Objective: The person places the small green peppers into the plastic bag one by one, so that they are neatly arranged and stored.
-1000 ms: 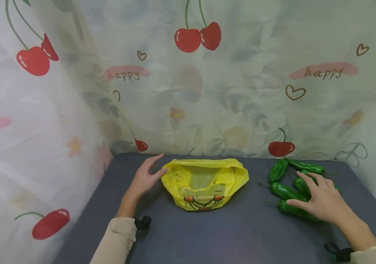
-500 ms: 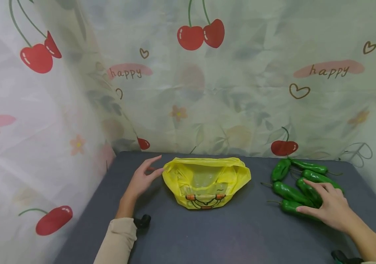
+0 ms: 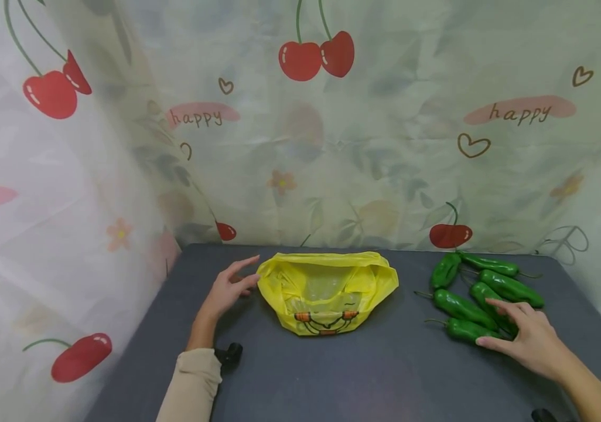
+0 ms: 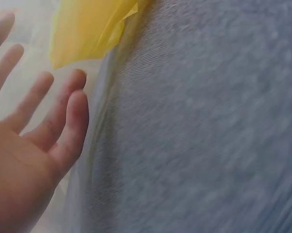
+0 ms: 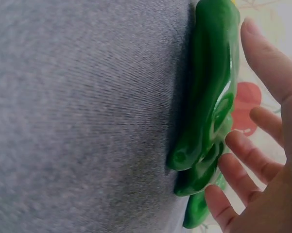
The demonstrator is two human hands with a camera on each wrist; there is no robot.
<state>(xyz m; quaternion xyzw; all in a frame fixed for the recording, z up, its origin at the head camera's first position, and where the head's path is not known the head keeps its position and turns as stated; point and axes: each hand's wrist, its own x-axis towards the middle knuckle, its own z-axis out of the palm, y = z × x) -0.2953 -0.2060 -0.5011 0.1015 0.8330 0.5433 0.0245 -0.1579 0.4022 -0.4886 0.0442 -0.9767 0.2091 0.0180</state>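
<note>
My left hand (image 3: 228,291) hovers just left of a yellow plastic bag (image 3: 327,296), fingers spread and nothing in them. The bag lies with its mouth facing up and a cartoon print on its front. In the left wrist view the bag's yellow edge (image 4: 87,34) is just beyond my fingertips. Over on the right, my right hand (image 3: 529,340) is held above the near end of several green peppers, its fingers relaxed and apart. The nearest pepper (image 3: 466,330) is partly behind my thumb. In the right wrist view a long pepper (image 5: 209,87) lies beside the spread fingers.
A dark grey cloth (image 3: 342,375) covers the table. More peppers lie further back, among them a long pepper (image 3: 511,287) and one against the back edge (image 3: 490,264). A patterned curtain (image 3: 332,158) hangs behind and on the left.
My right hand has drawn back toward the near right, uncovering more of the peppers. The left hand's fingers have lowered slightly beside the bag. Bag and peppers have stayed in place.
</note>
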